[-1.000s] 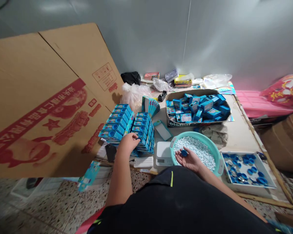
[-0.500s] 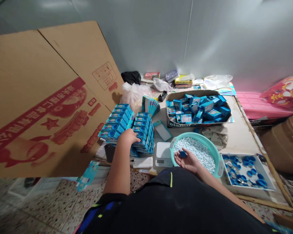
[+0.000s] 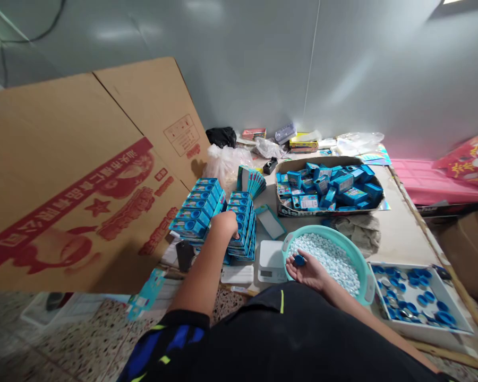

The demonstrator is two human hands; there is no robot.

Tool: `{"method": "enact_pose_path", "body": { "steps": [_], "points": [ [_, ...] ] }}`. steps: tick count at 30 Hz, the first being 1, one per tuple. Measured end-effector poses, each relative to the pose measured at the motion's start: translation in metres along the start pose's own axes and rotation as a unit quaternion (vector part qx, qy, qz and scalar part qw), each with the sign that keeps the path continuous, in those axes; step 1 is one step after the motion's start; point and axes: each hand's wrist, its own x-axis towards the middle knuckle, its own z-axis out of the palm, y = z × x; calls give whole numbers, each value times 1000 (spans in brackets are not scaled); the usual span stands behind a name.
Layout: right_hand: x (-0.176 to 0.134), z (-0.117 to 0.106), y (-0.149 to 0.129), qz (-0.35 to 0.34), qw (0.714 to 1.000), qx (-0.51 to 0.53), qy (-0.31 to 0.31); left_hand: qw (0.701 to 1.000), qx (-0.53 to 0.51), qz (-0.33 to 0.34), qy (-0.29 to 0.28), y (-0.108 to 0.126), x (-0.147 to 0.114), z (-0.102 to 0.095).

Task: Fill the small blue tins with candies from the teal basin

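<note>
Blue glossy cardboard forms the small boxes point(image 3: 245, 222), each with a round hollow in its face, stacked in stepped rows where the left hand point(image 3: 224, 227) reaches in with its fingers mostly hidden, so I cannot tell whether they grip anything. Palm up and loosely cupped, the right hand point(image 3: 313, 271) holds a smooth, round blue cap point(image 3: 299, 260) over a turquoise plastic basin point(image 3: 368, 289) of pale, bead-like pellets point(image 3: 338, 262). Similar caps point(image 3: 445, 318) lie scattered in a shallow white tray point(image 3: 426, 326) beside it.
</note>
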Motion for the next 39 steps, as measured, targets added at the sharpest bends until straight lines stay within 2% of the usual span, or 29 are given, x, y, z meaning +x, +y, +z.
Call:
{"method": "enact_pose_path", "body": {
  "steps": [4,9,12,17,23,27,39],
  "points": [
    [-1,0,1,2,1000,-5,-1,996,60,-21,-62,10,5,-10],
    [-4,-7,0,6,1000,7,-16,995,55,-8,-87,3,2,-18],
    [-6,-11,-2,-5,1000,17,-23,998,24,5,-60,-9,-10,-11],
    [-10,-12,-8,-20,999,30,-39,997,-43,45,48,-30,-36,10],
    [-11,-11,-11,-24,999,21,-40,984,-98,97,115,-30,-39,25],
    [-8,-13,-10,-21,999,11,-36,982,-113,101,109,-27,-32,25],
    [-7,-22,-11,-42,997,2,-65,995,-77,46,52,-20,-11,11]
  ]
}}
